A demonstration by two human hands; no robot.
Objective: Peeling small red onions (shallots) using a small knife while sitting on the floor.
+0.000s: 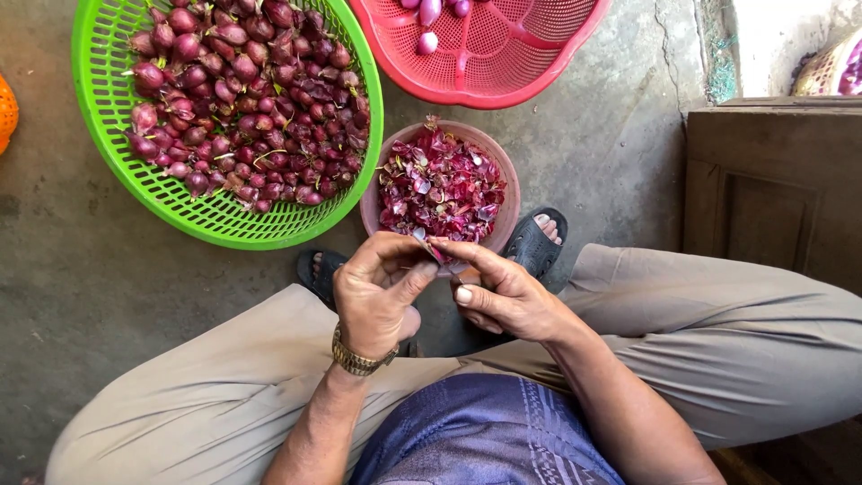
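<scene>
My left hand (377, 292), with a gold watch at the wrist, and my right hand (503, 292) meet just above the near rim of a brownish bowl (507, 220) filled with purple shallot skins (440, 184). Both hands pinch a small shallot (434, 251) between the fingertips; most of it is hidden by the fingers. A green basket (99, 144) heaped with unpeeled shallots (242, 99) lies at the upper left. A red basket (530, 76) at the top holds a few peeled shallots (429, 42).
I sit with knees apart in beige trousers, feet in dark sandals (536, 242) on a grey concrete floor (72, 269). A dark wooden panel (772, 189) stands at the right. An orange object (5, 112) shows at the left edge.
</scene>
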